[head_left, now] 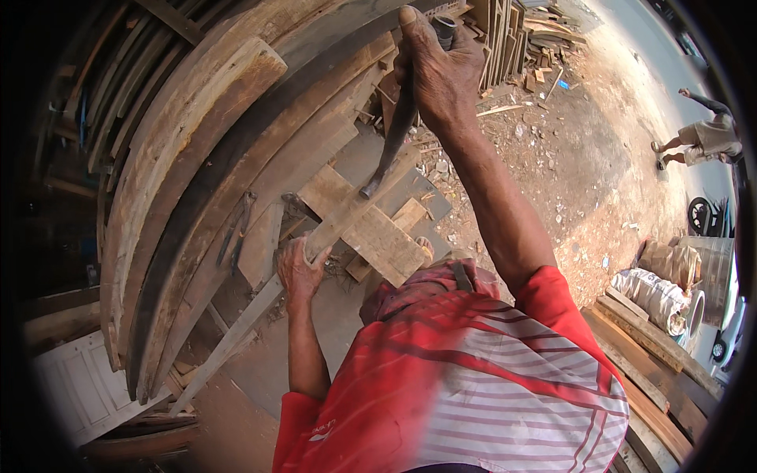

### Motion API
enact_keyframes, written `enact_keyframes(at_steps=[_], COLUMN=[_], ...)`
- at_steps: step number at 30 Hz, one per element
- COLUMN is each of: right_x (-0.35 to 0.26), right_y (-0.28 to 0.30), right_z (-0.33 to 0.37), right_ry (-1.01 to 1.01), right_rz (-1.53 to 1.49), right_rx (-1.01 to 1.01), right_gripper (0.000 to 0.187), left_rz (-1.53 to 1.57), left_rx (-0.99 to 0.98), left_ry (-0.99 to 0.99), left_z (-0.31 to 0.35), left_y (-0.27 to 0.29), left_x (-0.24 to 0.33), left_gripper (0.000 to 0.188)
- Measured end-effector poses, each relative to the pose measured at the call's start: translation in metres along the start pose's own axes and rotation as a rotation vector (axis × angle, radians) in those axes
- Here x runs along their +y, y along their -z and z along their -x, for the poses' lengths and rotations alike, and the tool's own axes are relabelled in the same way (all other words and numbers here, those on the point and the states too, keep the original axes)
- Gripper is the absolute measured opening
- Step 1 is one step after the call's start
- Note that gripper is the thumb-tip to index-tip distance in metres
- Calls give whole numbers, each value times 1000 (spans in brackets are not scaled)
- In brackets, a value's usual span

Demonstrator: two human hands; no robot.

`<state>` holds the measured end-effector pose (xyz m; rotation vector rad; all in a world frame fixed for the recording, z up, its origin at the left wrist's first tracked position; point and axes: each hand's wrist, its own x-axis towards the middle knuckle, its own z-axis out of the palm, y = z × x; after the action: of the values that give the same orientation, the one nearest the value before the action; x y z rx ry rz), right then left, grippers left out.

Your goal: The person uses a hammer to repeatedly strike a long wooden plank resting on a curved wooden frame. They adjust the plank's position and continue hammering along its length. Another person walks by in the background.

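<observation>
High in the view, my right hand (pixel 441 71) is closed round a dark, slightly bent metal bar (pixel 398 138), like a crowbar. Its lower end meets or hangs just over a long narrow wooden strip (pixel 236 335). My left hand (pixel 300 268) grips that strip, thumb on one side and the other fingers partly hidden. Under the strip a short wide board (pixel 386 240) lies crosswise, making a cross shape with it. Whether nails join the two, I cannot tell. Pincers with long dark handles (pixel 236 225) rest against the planks left of my left hand.
Big curved timbers (pixel 181 150) are stacked at the left, above a white panelled door (pixel 83 386). Wood scraps (pixel 544 39) lie at the far side. Planks (pixel 658 386) and filled sacks (pixel 650 296) stand at the right. A person (pixel 706 134) is farther off by the road.
</observation>
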<state>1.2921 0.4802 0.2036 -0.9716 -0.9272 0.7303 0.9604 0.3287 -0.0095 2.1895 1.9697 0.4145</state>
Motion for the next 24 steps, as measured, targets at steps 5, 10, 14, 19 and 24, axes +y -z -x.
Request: enact_keyframes(at_steps=[5, 10, 14, 19, 24], right_x=[-8, -12, -5, -8, -11], right_y=[-13, -63, -84, -72, -60], right_z=[0, 89, 142, 118, 84], right_ry=[147, 595, 690, 621, 415], right_rz=[143, 244, 240, 196, 55], right_rx=[-75, -617, -821, -836, -580], right_gripper=[35, 27, 26, 32, 25], left_rz=[-22, -51, -36, 82, -91], left_rx=[17, -96, -114, -19, -78], left_ry=[-11, 91, 124, 126, 103], left_z=[2, 0, 4, 8, 9], left_y=[-2, 2, 9, -13, -10], left_x=[-2, 6, -7, -21, -10], left_gripper=[59, 61, 63, 64, 66])
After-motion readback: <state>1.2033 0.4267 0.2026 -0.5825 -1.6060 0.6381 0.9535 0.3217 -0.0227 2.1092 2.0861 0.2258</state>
